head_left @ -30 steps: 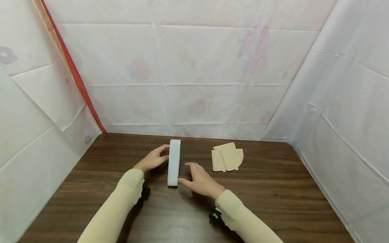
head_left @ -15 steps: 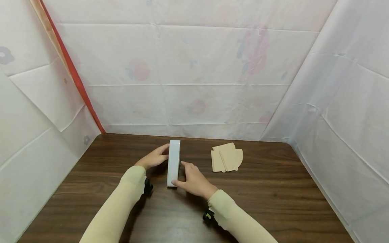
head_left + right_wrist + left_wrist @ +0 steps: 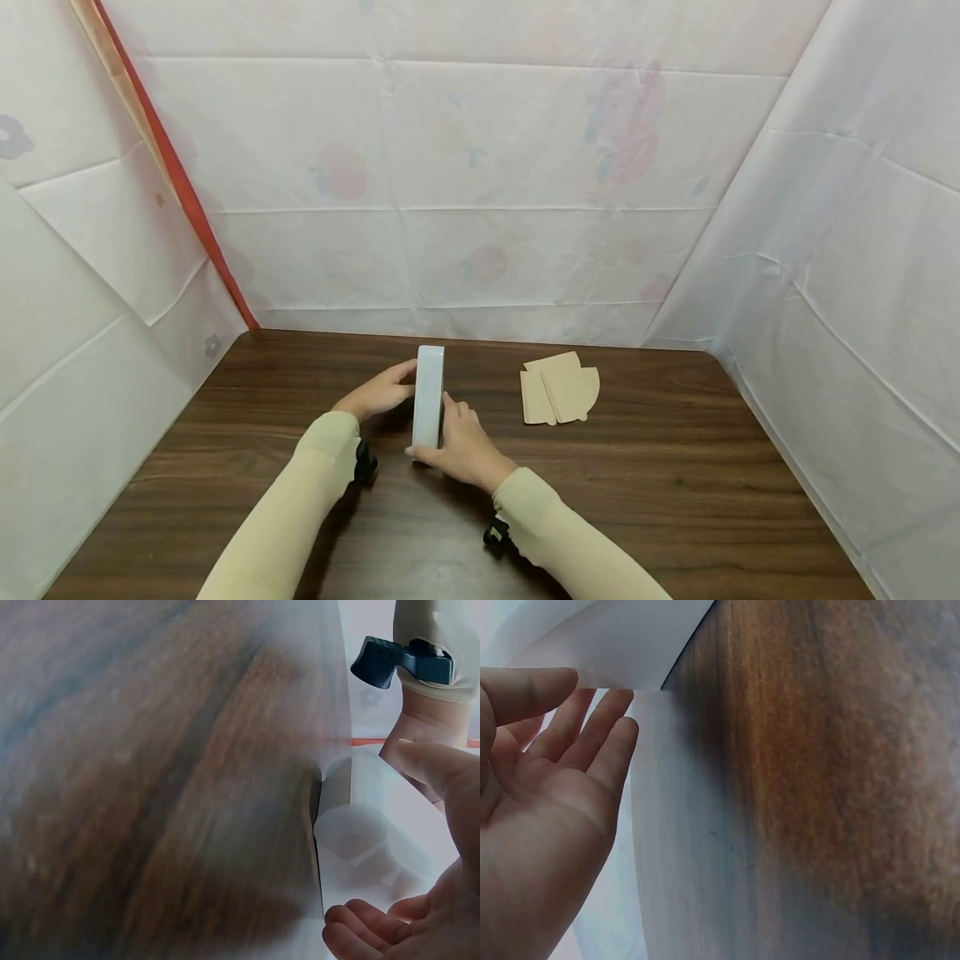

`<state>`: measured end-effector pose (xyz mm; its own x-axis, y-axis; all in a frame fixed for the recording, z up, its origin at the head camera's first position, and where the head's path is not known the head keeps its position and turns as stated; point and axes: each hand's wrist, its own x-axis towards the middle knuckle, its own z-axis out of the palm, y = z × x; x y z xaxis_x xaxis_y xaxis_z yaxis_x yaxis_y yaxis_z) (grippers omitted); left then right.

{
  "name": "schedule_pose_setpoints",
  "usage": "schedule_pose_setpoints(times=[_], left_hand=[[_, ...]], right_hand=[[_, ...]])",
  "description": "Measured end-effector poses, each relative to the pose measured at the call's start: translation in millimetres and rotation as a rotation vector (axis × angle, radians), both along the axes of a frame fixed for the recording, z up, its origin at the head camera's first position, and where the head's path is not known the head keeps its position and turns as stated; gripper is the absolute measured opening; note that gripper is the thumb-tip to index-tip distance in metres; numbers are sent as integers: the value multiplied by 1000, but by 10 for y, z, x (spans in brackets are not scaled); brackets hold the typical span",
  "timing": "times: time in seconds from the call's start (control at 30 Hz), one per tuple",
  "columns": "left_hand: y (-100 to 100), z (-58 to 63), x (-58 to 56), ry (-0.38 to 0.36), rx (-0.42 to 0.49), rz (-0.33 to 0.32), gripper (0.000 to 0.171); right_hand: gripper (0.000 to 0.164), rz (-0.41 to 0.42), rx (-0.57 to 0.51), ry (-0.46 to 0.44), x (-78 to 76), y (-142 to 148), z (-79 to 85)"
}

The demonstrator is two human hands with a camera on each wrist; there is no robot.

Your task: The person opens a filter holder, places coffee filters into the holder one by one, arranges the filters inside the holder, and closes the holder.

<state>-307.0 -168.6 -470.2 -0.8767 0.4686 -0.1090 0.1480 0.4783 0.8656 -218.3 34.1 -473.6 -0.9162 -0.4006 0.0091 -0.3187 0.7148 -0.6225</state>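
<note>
A narrow, glossy white box (image 3: 429, 392) stands on the brown table, its long side running front to back in the head view. My left hand (image 3: 381, 392) is at its left side, fingers toward the far part and thumb lower down. In the left wrist view the left hand's thumb and fingers (image 3: 611, 754) look fairly straight at the box (image 3: 630, 645). My right hand (image 3: 467, 442) holds the near end, thumb across the front and fingers along the right side. The right wrist view shows rounded shapes on the box's pale face (image 3: 367, 847).
Several flat tan fan-shaped paper pieces (image 3: 561, 392), like coffee filters, lie overlapping on the table (image 3: 660, 483) to the right of the box. A white printed sheet (image 3: 480, 250) hangs behind the table, with others along both sides. A red strip (image 3: 187, 200) runs down the left corner.
My right hand has moved left from beside the box, bringing its thumb across the near end. The left hand has barely shifted, and the box and papers stay in place.
</note>
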Motion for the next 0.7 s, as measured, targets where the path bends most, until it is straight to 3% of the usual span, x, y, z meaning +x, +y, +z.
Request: schedule_pose_setpoints(times=[0.37, 0.7], left_hand=[[8, -14, 9, 3, 28, -18, 59], [14, -38, 13, 1, 40, -27, 58]], right_hand=[[106, -28, -42, 27, -42, -119, -11], [104, -30, -92, -40, -32, -133, -3]])
